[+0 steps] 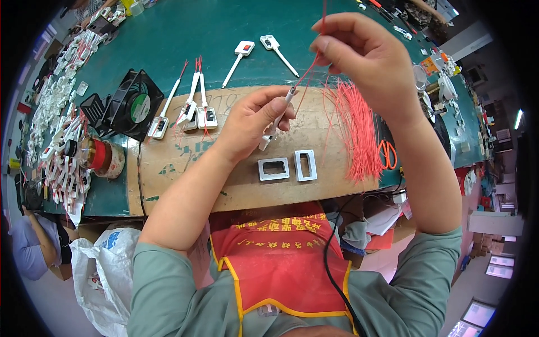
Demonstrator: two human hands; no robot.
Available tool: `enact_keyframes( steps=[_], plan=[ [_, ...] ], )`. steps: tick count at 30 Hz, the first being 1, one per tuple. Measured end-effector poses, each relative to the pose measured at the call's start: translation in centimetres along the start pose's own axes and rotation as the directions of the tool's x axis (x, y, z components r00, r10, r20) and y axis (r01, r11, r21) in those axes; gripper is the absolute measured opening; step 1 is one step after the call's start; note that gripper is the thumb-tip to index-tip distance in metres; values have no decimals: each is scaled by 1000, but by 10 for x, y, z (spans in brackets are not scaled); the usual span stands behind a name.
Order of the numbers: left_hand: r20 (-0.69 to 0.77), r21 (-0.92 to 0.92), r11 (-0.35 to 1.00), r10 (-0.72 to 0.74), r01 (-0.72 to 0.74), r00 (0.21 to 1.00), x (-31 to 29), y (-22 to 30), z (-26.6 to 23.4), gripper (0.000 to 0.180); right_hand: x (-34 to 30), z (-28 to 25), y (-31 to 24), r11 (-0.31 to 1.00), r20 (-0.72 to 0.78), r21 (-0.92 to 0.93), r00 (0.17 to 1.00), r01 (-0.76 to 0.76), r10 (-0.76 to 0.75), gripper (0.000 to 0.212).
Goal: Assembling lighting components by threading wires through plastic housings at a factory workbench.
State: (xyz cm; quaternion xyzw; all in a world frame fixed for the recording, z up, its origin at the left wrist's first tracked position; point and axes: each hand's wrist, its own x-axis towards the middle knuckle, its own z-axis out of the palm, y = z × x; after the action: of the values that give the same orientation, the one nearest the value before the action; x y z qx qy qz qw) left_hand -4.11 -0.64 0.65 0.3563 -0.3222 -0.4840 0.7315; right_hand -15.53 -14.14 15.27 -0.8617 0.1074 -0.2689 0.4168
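Note:
My left hand (247, 126) pinches a slim white plastic handle (277, 124) between thumb and fingers, tilted with its tip up. A red wire (304, 75) comes from that tip. My right hand (368, 64), raised up and to the right, pinches the wire and holds it stretched. Just below my left hand, two white rectangular frames (273, 177) with dark openings lie on the cardboard (236, 199). Right of them spreads a thick bundle of red wires (362, 137). Whatever sits at the handle's lower end is partly hidden by my fingers.
Several white paddle-shaped pieces (206, 117) with red wires lie left. Two more paddles (243, 49) lie farther off on the green table (185, 33). A black fan (126, 106), a red-banded jar (104, 157) and heaped white parts (62, 112) fill the left; orange-handled scissors (387, 155) lie right.

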Motion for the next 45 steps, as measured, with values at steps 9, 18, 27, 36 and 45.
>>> enact_keyframes(
  steps=[9,18,27,36,45],
  plan=[
    [37,-6,995,96,-96,995,1,1,-4,33,-13,24,12,989,126,128,991,-72,56,27],
    [16,-83,994,68,-67,998,-1,3,-1,27,-20,35,24,989,128,103,988,-103,90,28],
    [-67,-84,995,56,-61,996,1,2,-2,22,-32,48,26,902,83,269,942,-337,327,26],
    [-43,-41,994,100,-101,994,3,-4,-5,22,-34,48,34,896,140,247,928,-369,344,26],
    [-87,-5,998,59,-60,994,4,-1,-4,22,4,-33,-25,970,-167,231,985,75,-36,25]
  ],
)
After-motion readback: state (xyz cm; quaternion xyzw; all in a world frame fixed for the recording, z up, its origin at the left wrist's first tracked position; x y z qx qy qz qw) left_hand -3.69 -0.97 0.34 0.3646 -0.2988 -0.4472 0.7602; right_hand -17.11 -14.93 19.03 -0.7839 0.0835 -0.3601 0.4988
